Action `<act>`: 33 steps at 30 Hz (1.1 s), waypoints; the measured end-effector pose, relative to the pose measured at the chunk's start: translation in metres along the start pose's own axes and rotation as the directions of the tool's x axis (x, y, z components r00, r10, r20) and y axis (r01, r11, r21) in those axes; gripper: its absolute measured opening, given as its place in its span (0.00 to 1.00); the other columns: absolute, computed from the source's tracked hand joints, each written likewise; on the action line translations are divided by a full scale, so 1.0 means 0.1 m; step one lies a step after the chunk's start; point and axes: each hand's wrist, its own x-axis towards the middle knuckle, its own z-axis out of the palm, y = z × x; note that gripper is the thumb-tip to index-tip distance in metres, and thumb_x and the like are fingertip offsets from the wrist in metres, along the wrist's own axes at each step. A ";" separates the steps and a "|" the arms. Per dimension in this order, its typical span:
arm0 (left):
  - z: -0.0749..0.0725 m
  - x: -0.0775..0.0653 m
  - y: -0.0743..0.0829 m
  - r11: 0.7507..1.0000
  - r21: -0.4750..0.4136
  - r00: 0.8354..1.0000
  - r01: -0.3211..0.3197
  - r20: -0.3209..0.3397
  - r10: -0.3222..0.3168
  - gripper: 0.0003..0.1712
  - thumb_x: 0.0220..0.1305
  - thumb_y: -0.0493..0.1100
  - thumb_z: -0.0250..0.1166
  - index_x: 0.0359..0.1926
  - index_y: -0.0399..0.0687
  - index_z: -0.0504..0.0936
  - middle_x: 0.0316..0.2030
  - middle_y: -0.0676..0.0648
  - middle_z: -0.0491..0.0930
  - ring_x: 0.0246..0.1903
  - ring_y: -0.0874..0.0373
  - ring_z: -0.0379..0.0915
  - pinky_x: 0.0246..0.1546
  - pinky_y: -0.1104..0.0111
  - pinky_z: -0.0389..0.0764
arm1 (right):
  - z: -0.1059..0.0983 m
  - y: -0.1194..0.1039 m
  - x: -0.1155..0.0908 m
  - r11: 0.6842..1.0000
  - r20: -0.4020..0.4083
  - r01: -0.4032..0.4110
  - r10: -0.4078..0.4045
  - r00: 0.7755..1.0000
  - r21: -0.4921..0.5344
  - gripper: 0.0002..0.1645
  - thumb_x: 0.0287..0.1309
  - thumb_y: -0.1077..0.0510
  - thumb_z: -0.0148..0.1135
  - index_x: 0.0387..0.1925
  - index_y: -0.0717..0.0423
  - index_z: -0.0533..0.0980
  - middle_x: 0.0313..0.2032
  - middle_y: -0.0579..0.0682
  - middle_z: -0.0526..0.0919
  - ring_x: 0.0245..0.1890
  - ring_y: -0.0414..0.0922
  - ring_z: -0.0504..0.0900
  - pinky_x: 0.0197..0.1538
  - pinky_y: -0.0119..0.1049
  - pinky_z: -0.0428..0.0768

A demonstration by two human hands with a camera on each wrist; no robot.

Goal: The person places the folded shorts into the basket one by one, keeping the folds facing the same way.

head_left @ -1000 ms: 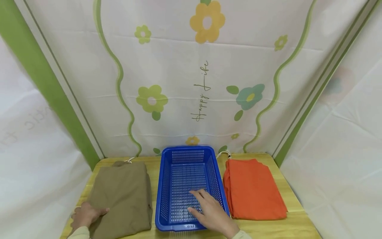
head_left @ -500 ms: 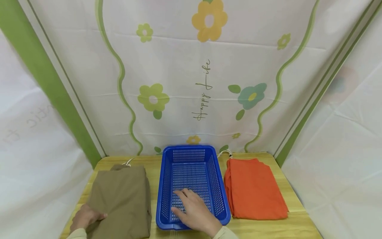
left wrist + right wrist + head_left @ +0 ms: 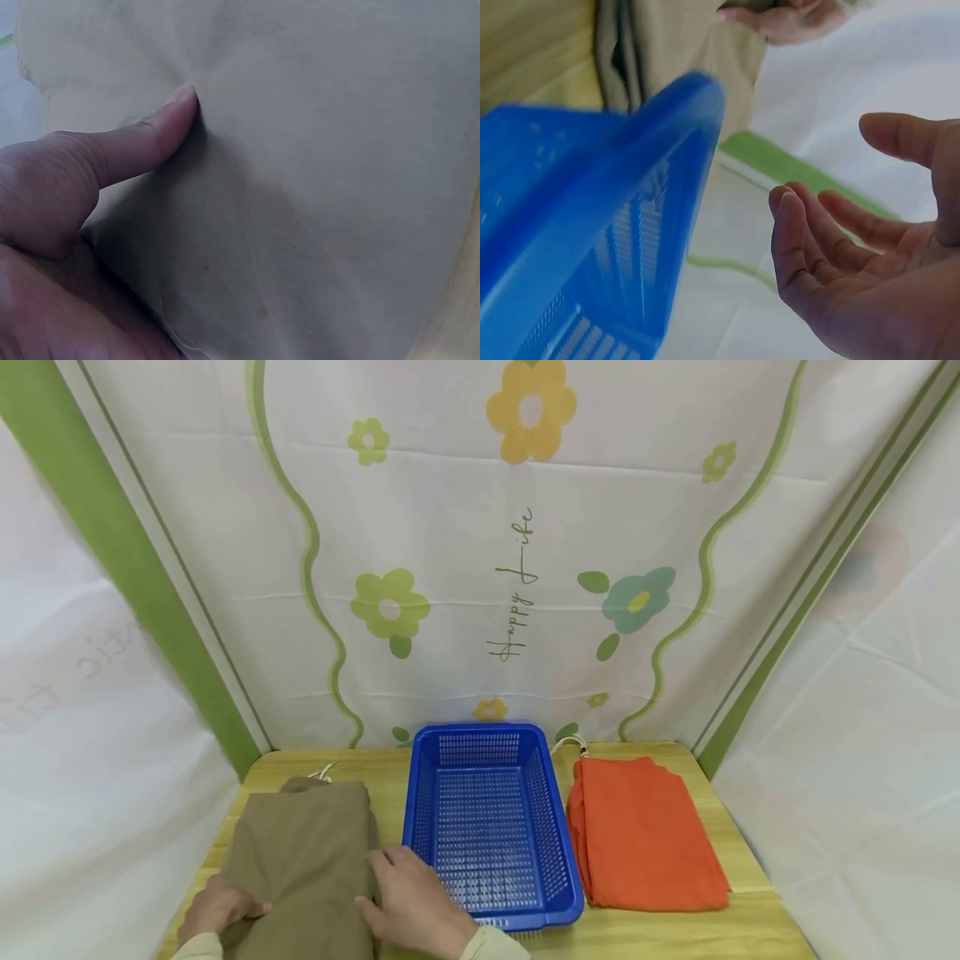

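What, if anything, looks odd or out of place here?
Nothing looks spilled or broken. The "Happy Life" lettering on the backdrop runs sideways, and white cords poke out untidily behind the folded brown cloth and orange cloth.

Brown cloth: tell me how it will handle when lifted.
The brown cloth will probably be floppy, as it creases where the left hand grips it. It may sag or unfold if raised from one side, since its edge shows loose folded layers. It seems unlikely to roll, lying flat on the table.
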 end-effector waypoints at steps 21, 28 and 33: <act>0.03 -0.07 0.02 0.996 0.051 0.998 0.067 -0.011 -0.067 0.58 0.44 0.54 0.84 0.57 0.15 0.61 0.50 0.15 0.69 0.50 0.22 0.70 0.51 0.34 0.71 | 0.69 -0.33 0.29 0.739 0.211 -0.506 0.463 0.861 0.444 0.49 0.48 0.51 0.77 0.68 0.63 0.66 0.63 0.60 0.72 0.63 0.57 0.72 0.62 0.46 0.76; 0.04 -0.06 0.02 0.994 0.064 0.996 0.091 0.007 -0.092 0.57 0.45 0.53 0.84 0.57 0.16 0.61 0.47 0.17 0.70 0.51 0.22 0.69 0.54 0.35 0.70 | 0.91 -0.32 0.25 0.698 0.235 -0.566 0.519 0.822 0.439 0.50 0.44 0.51 0.78 0.66 0.62 0.65 0.58 0.58 0.72 0.60 0.57 0.72 0.60 0.45 0.76; 0.05 -0.05 0.02 0.994 0.059 0.996 0.091 -0.007 -0.091 0.57 0.44 0.53 0.84 0.57 0.15 0.62 0.47 0.18 0.71 0.50 0.23 0.70 0.53 0.35 0.70 | 1.00 -0.30 0.22 0.670 0.218 -0.578 0.546 0.809 0.466 0.52 0.43 0.51 0.78 0.66 0.65 0.64 0.57 0.61 0.73 0.58 0.60 0.73 0.58 0.46 0.76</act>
